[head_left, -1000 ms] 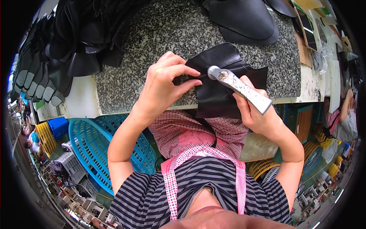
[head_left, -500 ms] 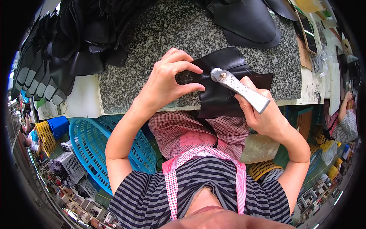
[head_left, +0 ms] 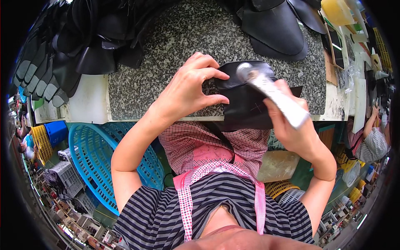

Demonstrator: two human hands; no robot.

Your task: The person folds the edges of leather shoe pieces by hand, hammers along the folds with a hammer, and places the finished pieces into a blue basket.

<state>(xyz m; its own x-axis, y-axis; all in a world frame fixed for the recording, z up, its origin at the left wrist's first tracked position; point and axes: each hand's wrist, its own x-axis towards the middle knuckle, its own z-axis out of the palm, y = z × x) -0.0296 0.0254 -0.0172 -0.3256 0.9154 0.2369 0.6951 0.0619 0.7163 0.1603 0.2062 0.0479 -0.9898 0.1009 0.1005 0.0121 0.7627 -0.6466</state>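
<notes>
A black leather piece (head_left: 243, 109) lies on the speckled stone slab (head_left: 175, 46) in front of me, its near edge hanging over the table's front. My left hand (head_left: 189, 85) rests at its left side, thumb and forefinger spread apart with their tips at the leather's edge. In my right hand (head_left: 291, 125) is a hammer (head_left: 278, 98) with a pale, worn handle, gripped in closed fingers. The hammer is smeared by motion. Its round head is over the far part of the leather; whether it touches cannot be told.
Stacked black leather pieces (head_left: 96, 62) crowd the table's left side, and larger ones (head_left: 273, 29) lie at the back right. A blue plastic basket (head_left: 91, 166) stands below on the left. Another person (head_left: 371, 139) is at the far right.
The hammer head has moved away from me and slightly right, off the spot it was on. The leather and my left hand have shifted slightly right, and the leather's far edge sits nearer me.
</notes>
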